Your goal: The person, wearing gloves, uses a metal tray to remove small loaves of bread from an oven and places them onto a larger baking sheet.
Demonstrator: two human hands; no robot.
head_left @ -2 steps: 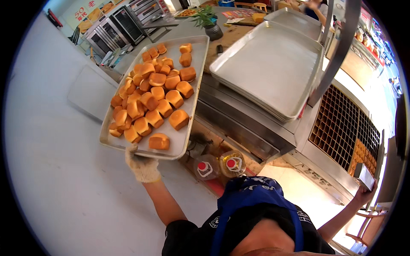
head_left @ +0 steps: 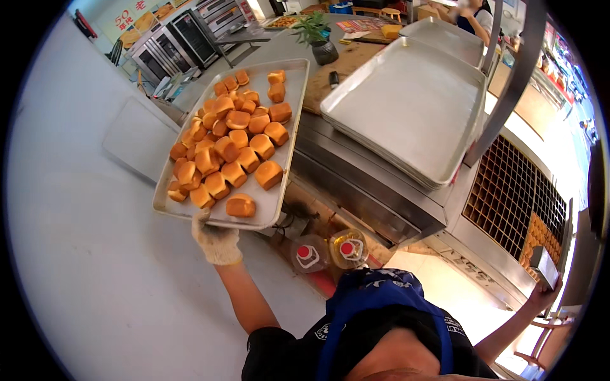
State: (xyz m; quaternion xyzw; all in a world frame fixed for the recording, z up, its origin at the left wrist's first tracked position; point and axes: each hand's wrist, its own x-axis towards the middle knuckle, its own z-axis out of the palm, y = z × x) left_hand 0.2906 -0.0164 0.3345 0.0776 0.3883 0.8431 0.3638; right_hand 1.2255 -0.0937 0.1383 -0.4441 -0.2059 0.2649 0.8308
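Note:
In a white knitted glove with dark smudges, my left hand grips the near edge of a large metal baking tray. Golden-brown square buns crowd the tray's left and middle, some piled on others, with bare metal along its right side. Far to the right, my bare right hand is closed around a small shiny metal box. That box is at the near corner of a dark gridded mould, beside a section of golden-brown pieces. The fingers of my right hand are partly hidden by the box.
Stacked trays rest on a steel counter right of the bun tray. Two plastic jugs with red caps stand below. A potted plant sits behind. A metal post rises beside the stack. At the far right back is another person.
The view has shifted slightly, so most things sit a little lower and further right. Both hands keep their holds; the small metal box is slightly lower in view.

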